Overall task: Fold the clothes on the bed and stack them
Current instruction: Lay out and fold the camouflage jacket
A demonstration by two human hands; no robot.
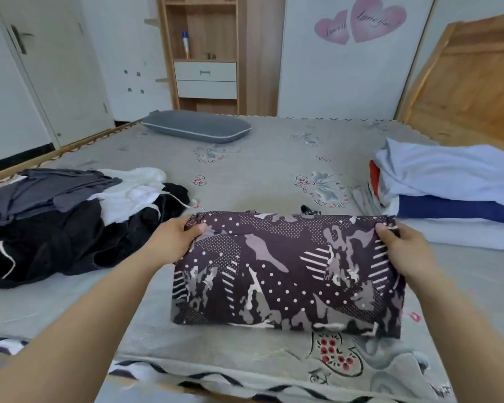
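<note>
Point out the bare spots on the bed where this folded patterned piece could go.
Bare sheet lies between the grey pillow and the patterned garment, and beyond the folded stack. Crowded: the unfolded pile fills the left, the stack the right.

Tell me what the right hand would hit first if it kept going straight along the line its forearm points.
The right hand points up and left across the patterned garment it grips. Beyond that lies bare bed sheet; the grey pillow seems roughly in line, though depth is unclear.
</note>
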